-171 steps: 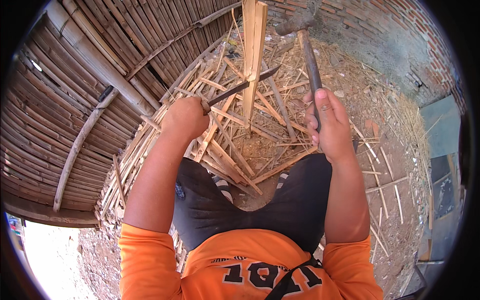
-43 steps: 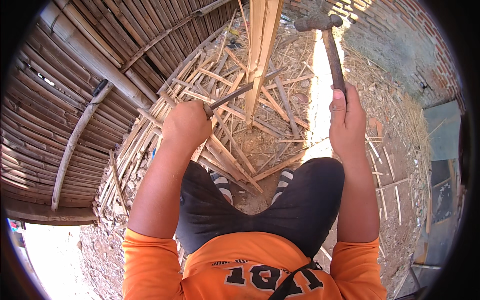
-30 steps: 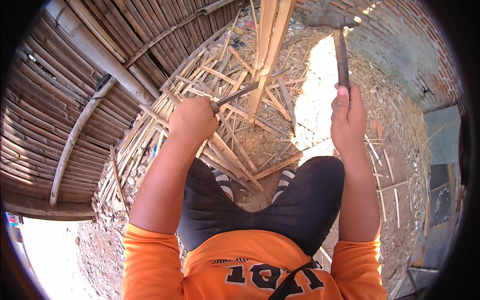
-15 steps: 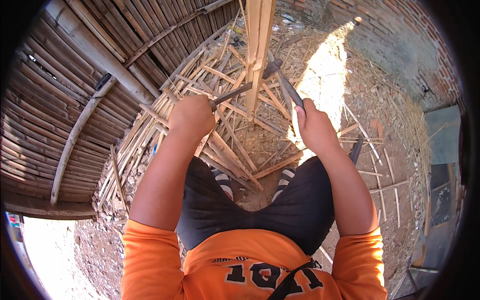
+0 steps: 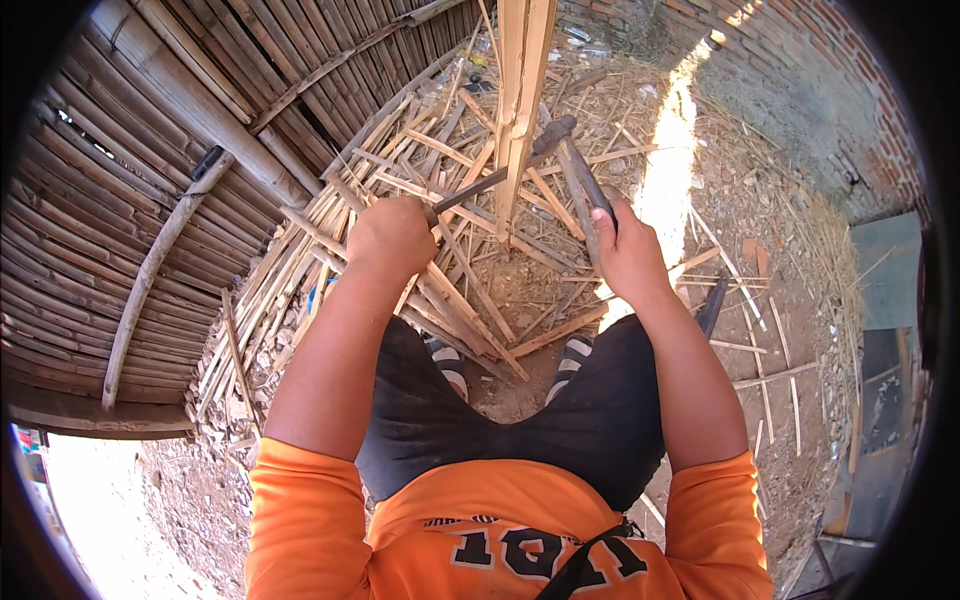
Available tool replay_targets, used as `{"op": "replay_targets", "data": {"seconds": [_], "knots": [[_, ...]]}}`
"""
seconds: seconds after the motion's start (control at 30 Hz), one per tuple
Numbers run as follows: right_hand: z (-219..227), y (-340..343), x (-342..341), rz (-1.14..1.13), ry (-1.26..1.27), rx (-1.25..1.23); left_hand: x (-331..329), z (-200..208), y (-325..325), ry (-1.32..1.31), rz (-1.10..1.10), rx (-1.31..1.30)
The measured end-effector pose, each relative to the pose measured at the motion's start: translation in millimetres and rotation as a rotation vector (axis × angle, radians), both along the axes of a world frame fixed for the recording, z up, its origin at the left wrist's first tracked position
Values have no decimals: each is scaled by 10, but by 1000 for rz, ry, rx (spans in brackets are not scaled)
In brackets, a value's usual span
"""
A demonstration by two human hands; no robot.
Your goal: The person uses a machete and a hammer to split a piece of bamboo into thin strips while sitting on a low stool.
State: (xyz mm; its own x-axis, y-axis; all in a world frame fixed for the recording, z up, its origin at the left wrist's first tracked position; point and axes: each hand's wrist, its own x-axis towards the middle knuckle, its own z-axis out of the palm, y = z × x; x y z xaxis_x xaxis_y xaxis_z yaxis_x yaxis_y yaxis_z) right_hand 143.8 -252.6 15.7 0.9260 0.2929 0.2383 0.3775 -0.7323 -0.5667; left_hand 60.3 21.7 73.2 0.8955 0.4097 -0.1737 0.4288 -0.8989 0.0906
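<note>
Your left hand (image 5: 392,235) has its fingers closed around the handle of a knife (image 5: 474,187); your right hand's (image 5: 632,250) fingers hold a hammer (image 5: 584,180). The blade is against the upright timber (image 5: 518,100); wood strips (image 5: 462,318) lie around its foot.

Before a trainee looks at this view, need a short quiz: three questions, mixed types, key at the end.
1. What does the left hand hold?
2. True or false: the right hand grips a hammer by its handle.
3. How is the thick piece of wood between the two hands placed?
A. Flat on the ground
B. Roughly upright
C. Across the lap

Key:
1. A knife, its long blade pointing away and to the right, toward the piece of wood.
2. True.
3. B.
</note>
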Motion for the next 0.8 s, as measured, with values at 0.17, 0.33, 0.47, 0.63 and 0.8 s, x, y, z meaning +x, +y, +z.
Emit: {"op": "replay_targets", "data": {"seconds": [0.17, 0.33, 0.47, 0.63, 0.8], "knots": [[647, 85, -30, -38, -131, 267, -41, -52, 108, -17, 47, -30], [5, 92, -34, 29, 48, -148, 31, -7, -31, 12, 33, -30], [201, 180, -13, 67, -12, 10, -1, -211, 146, -31, 48, -8], [692, 190, -69, 6, -152, 284, 26, -166, 104, -13, 41, -17], [-141, 136, 5, 53, 116, -77, 78, -216, 23, -16, 11, -4]]}}
